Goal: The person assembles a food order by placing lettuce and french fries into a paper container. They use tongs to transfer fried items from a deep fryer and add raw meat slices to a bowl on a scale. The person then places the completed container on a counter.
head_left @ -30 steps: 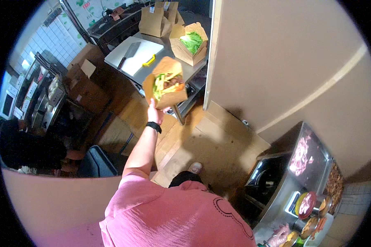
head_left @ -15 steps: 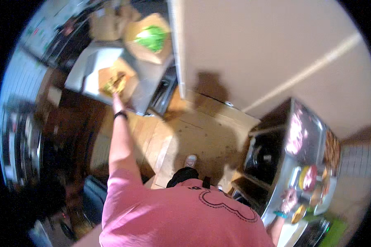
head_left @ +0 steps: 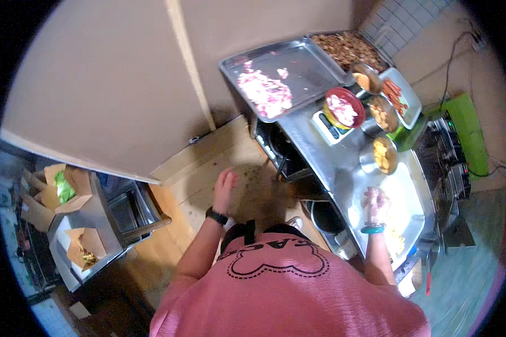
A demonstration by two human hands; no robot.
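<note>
My left hand (head_left: 225, 188), bare with a black wristband, hangs over the floor, its fingers loosely stretched and nothing visible in them. My right hand (head_left: 376, 205) wears a clear plastic glove with a teal band at the wrist. It is over a shallow white tray (head_left: 407, 185) with some yellow pieces at its near end; its fingers look apart and hold nothing I can see. Just beyond it stands a metal bowl (head_left: 369, 164) of yellow pieces. A red and yellow bowl (head_left: 356, 119) of pink-white chopped food sits on a white kitchen scale (head_left: 327, 130).
A metal sheet pan (head_left: 314, 64) holds more pink-white pieces, beside a tray of brown pieces (head_left: 348, 49). More metal bowls and a white dish (head_left: 414, 121) of reddish strips stand at right. At far left, a counter (head_left: 108, 238) carries open cardboard boxes (head_left: 83, 188) with food.
My body has turned right. My left hand has come away from the food box on the left counter. My right hand, earlier by a yellow-filled bowl, is now over the white tray.
</note>
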